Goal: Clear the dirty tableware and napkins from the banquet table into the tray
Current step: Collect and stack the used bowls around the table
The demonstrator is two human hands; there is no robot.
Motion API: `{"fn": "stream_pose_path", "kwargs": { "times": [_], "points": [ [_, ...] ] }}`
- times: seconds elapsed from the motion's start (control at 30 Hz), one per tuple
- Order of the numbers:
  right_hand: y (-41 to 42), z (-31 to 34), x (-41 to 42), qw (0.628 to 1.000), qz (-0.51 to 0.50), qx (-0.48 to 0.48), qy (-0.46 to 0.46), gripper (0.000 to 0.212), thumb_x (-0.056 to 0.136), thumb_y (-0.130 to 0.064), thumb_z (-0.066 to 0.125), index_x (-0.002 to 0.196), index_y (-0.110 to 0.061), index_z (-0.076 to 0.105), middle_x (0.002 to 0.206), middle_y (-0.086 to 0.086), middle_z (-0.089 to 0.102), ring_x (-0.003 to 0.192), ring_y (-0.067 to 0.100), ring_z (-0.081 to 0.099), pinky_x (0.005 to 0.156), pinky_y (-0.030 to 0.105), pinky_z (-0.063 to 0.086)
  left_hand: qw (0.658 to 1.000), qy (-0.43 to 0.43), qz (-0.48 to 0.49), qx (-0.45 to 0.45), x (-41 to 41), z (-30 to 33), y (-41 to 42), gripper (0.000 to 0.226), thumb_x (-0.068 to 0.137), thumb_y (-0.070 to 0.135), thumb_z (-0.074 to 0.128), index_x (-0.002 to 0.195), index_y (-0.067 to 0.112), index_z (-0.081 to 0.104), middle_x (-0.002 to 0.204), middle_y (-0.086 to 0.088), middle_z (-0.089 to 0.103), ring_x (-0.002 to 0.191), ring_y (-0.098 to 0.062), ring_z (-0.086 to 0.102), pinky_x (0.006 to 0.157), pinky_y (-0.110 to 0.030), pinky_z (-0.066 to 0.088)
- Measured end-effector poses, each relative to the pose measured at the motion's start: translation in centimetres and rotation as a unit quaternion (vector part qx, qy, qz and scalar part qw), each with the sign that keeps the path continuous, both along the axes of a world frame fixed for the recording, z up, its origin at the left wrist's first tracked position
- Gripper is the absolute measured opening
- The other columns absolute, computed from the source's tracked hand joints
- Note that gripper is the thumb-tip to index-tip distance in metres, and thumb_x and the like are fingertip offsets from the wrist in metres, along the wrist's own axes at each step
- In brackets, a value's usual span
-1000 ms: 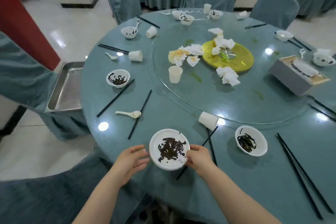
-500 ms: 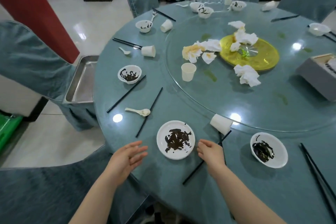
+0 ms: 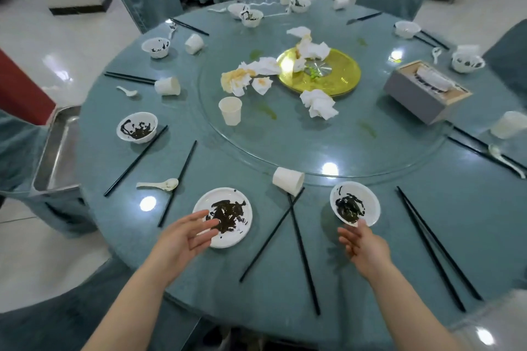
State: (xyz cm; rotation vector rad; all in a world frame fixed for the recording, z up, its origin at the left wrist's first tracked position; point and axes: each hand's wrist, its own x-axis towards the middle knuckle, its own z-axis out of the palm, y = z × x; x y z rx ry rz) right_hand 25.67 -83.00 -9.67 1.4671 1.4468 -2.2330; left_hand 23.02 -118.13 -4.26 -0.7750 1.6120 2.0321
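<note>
A white plate (image 3: 228,215) smeared with dark sauce lies at the near edge of the round blue table (image 3: 370,208). My left hand (image 3: 185,238) hovers over the plate's near left rim, fingers spread and holding nothing. A dirty white bowl (image 3: 355,206) sits to the right; my right hand (image 3: 362,248) is just below it, fingers loose, fingertips at its near rim. Crossed black chopsticks (image 3: 296,236) lie between plate and bowl. A tipped paper cup (image 3: 288,180) lies behind them. The steel tray (image 3: 57,148) stands off the table's left side.
Crumpled napkins (image 3: 318,102) and a yellow dish (image 3: 339,71) sit on the glass turntable with an upright cup (image 3: 230,110). More bowls, cups, spoons and chopsticks ring the table. A tissue box (image 3: 422,92) stands at right. Covered chairs surround the table.
Both hands let go of the plate, which now rests on the table. My right hand moved right to the dirty bowl; my left hand came back over the plate's rim.
</note>
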Motion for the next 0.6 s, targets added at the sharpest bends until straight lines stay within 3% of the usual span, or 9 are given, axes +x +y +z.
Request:
{"fn": "stream_pose_path", "kwargs": {
  "times": [0.13,0.27,0.4,0.6],
  "points": [
    [0.7,-0.4,-0.5,1.000,0.021,0.015,-0.001,0.029,0.101,-0.024,0.042,0.082,-0.009,0.059,0.049,-0.003,0.065,0.036,0.005,0.055,0.035,0.013,0.034,1.000,0.009,0.009,-0.011,0.8,0.3,0.6,0.025,0.093,0.009,0.052,0.115,0.014,0.061,0.104,-0.009,0.074,0.098,-0.025,0.067,0.085,-0.036,0.050],
    [-0.5,-0.6,-0.8,0.994,0.076,0.056,0.055,0.026,0.098,-0.021,0.044,0.082,-0.008,0.061,0.050,-0.002,0.060,0.043,0.008,0.051,0.045,0.021,0.033,0.999,0.022,0.039,0.001,2.3,0.2,0.1,0.027,0.091,0.010,0.054,0.116,0.015,0.062,0.107,-0.010,0.073,0.097,-0.024,0.068,0.085,-0.037,0.050],
    [-3.6,0.8,-1.2,0.981,0.155,0.070,0.099,0.026,0.097,-0.019,0.047,0.079,-0.009,0.062,0.051,-0.002,0.057,0.044,0.009,0.049,0.050,0.023,0.037,0.997,0.033,0.066,0.002,4.6,0.9,-0.7,0.027,0.089,0.008,0.055,0.114,0.016,0.062,0.105,-0.008,0.074,0.082,-0.017,0.071,0.080,-0.033,0.050],
    [-9.3,3.1,-1.1,0.928,0.329,0.078,0.157,0.029,0.098,-0.022,0.048,0.073,-0.011,0.060,0.052,-0.001,0.056,0.045,0.010,0.048,0.055,0.026,0.038,0.993,0.059,0.103,0.002,6.9,2.0,-2.0,0.028,0.091,0.008,0.055,0.117,0.015,0.061,0.102,-0.007,0.074,0.078,-0.015,0.072,0.078,-0.032,0.050]
  ]
}}
